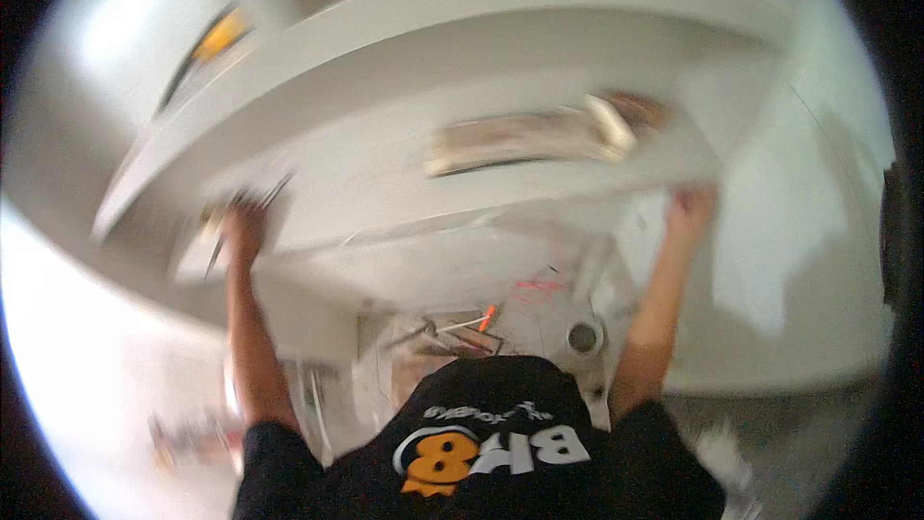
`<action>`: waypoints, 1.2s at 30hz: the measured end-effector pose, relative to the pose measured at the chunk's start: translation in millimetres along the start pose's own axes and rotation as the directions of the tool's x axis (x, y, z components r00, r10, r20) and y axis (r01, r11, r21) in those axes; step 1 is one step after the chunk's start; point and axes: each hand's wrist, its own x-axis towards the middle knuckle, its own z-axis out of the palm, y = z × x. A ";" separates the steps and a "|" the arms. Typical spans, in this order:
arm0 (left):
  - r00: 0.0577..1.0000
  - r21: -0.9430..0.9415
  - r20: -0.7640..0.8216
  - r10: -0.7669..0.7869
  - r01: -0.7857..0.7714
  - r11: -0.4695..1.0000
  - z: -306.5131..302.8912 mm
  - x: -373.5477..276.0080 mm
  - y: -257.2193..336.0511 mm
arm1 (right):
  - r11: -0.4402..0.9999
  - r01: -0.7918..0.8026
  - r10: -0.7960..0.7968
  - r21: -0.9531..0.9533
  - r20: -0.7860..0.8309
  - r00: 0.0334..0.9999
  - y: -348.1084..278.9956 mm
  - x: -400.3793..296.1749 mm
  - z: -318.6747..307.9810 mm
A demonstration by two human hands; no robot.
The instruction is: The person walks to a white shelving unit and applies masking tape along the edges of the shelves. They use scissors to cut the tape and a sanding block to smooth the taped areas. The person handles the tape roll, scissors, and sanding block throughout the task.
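Observation:
My left hand [245, 227] is closed around a blurred flat tool [278, 191] with thin dark edges, perhaps a trowel or wide scraper, at the left end of a pale ledge [375, 209]. On the right, my right hand [691, 208] is at the ledge's front edge, its fingers curled; blur hides whether it grips anything. Between the hands, farther back on the ledge, lies a long brownish object with cream ends [527, 141], too smeared to name. A reddish-brown piece [639, 108] touches or adjoins its right end.
A raised pale curved band [433, 22] runs behind the ledge. Below, near my body, are a round grey pipe opening [583, 337], an orange-handled item [487, 318] among jumbled tools, and red marks [538, 291] on a grey surface. A pale wall stands at the right.

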 end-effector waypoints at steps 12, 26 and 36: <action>0.287 -0.996 0.090 -0.954 0.034 -0.084 -43.1 -125.8 84.7 | 0.297 -0.764 -0.028 0.574 0.804 0.593 -160.5 -176.4 86.3; 0.417 -0.752 0.560 -0.715 -0.106 -0.651 -9.1 -125.8 118.1 | 0.356 -0.863 -0.082 0.359 0.932 0.354 -228.9 -196.4 94.6; 0.750 -0.665 0.324 -0.577 -0.253 -0.702 32.6 -135.7 72.1 | 0.581 -0.658 0.016 0.479 0.801 0.598 -215.4 -175.7 80.6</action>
